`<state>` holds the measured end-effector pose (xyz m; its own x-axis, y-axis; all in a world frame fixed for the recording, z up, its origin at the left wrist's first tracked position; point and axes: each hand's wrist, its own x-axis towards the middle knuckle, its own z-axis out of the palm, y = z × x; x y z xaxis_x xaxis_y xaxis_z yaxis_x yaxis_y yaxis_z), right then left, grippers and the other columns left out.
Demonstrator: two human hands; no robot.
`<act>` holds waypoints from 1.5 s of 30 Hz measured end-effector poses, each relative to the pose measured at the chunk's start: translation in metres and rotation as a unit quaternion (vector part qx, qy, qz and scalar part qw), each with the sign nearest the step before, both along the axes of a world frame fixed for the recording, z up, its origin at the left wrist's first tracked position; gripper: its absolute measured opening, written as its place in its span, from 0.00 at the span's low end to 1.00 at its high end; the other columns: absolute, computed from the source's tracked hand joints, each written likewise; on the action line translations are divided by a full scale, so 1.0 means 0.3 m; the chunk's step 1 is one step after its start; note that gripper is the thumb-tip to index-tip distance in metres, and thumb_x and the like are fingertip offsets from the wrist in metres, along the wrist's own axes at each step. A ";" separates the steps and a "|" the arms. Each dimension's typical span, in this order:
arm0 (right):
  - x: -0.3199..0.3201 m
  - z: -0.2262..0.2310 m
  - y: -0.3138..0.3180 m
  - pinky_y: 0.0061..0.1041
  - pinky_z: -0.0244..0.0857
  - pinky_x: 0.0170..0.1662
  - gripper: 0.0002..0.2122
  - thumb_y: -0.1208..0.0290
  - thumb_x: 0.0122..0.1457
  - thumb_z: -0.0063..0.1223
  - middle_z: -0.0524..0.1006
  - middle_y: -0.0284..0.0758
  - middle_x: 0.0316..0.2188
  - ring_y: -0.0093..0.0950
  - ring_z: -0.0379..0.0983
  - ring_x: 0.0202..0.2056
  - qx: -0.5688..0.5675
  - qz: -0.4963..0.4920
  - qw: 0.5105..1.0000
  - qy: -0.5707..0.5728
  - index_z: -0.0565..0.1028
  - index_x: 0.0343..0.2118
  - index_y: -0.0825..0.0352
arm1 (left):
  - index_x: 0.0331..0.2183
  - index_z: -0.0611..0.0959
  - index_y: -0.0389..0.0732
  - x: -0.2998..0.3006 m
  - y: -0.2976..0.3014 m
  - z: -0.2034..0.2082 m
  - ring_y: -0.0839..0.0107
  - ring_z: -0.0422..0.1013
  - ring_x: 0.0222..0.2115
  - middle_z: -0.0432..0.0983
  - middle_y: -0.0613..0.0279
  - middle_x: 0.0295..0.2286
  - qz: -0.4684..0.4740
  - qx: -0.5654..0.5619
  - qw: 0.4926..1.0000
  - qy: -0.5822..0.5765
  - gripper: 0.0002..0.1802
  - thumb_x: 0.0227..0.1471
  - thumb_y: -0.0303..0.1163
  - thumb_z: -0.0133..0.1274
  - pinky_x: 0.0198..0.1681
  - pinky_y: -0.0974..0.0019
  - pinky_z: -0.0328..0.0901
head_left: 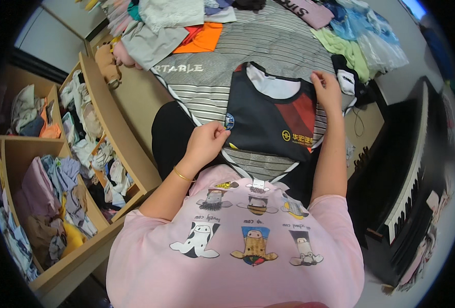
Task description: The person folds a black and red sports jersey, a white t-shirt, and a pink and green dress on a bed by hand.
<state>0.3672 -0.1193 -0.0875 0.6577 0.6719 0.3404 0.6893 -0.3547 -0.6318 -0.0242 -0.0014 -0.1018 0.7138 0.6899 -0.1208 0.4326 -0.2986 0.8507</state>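
Note:
A black sports shirt (260,115) with a dark red panel and a white inner neck lies folded on the grey striped mattress (268,164) before me, its collar pointing away. My left hand (207,141), with a gold bangle at the wrist, pinches the shirt's near left edge beside a round blue badge. At the far right corner by the shoulder, my right hand (327,92) has its fingers closed on the shirt's edge. The fabric between the hands lies mostly flat.
Piled clothes, among them an orange garment (200,39), line the mattress's far side. A light green cloth (346,51) and plastic bags (381,46) lie far right. Open drawers (112,136) full of clothes stand left, near a plush toy (107,65). A piano keyboard (409,190) is right.

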 end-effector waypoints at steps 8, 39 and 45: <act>0.048 -0.155 -0.073 0.29 0.68 0.40 0.12 0.63 0.62 0.61 0.81 0.39 0.33 0.29 0.76 0.34 0.081 -0.025 0.991 0.105 0.81 0.36 0.70 | 0.26 0.79 0.34 -0.007 0.006 0.020 0.80 0.65 0.19 0.71 0.66 0.17 -0.032 0.021 0.999 0.030 0.12 0.56 0.31 0.62 0.23 0.70 0.61; -0.163 -0.105 -0.042 0.43 0.68 0.49 0.19 0.59 0.64 0.55 0.77 0.44 0.47 0.47 0.75 0.46 0.085 -0.178 0.980 -0.026 0.74 0.53 0.65 | 0.36 0.84 0.35 0.530 0.482 -0.108 0.79 0.71 0.24 0.78 0.66 0.22 0.081 0.058 0.988 -0.114 0.19 0.59 0.43 0.60 0.29 0.70 0.65; -0.320 -0.064 -0.044 0.50 0.54 0.65 0.26 0.56 0.65 0.53 0.70 0.48 0.59 0.46 0.62 0.63 -0.073 -0.020 0.965 -0.253 0.68 0.62 0.64 | 0.31 0.85 0.36 0.602 0.432 -0.073 0.54 0.79 0.28 0.81 0.48 0.25 0.107 0.240 0.964 -0.045 0.20 0.57 0.47 0.59 0.33 0.54 0.70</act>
